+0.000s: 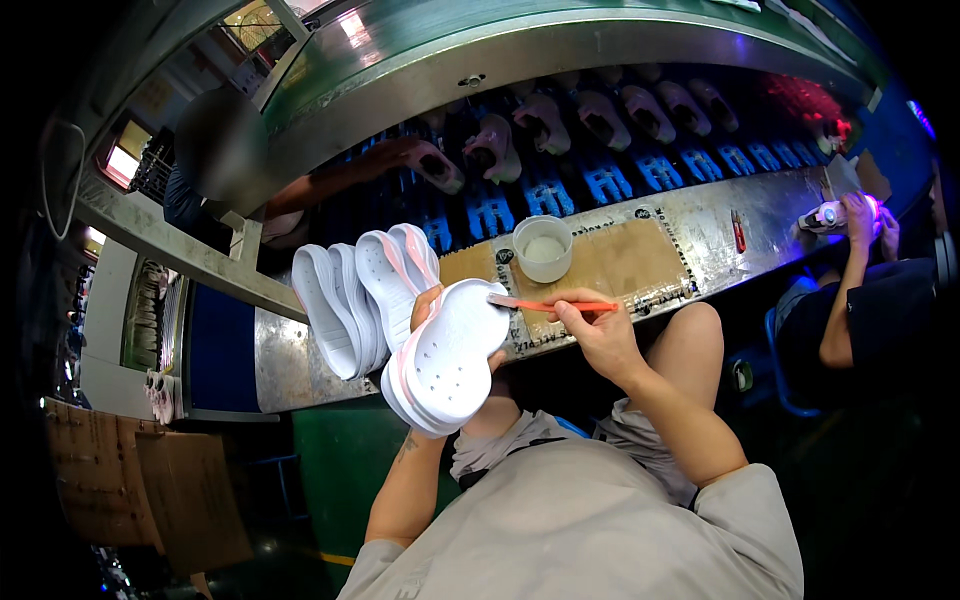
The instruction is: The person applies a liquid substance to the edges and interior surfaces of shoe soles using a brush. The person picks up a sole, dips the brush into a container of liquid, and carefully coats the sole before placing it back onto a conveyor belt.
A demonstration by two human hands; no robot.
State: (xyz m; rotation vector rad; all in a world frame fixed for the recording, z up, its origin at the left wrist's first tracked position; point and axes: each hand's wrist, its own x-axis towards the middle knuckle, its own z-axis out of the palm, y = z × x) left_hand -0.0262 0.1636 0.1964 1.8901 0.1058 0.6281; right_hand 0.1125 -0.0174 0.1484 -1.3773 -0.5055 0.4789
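My left hand [426, 303] grips white shoe soles [450, 350] with pink edging, several small holes dotting the top one's inner face. Its fingers wrap around the far side, and the palm is hidden beneath the soles. In my right hand [600, 335] a brush with an orange handle [540, 305] is pinched. The bristles touch the top sole's inner face near its far right edge. Just beyond stands a white plastic cup [543, 258] with whitish liquid inside. More white and pink soles [335, 300] lean upright together on the bench, left of my left hand.
Brown cardboard [630, 255] covers part of the metal bench [725, 200], where a small red tool [738, 231] lies. Behind, pale shoes [540, 122] line a rack with blue holders [548, 197]. One co-worker reaches in at left; another [880, 310] handles a shoe at right.
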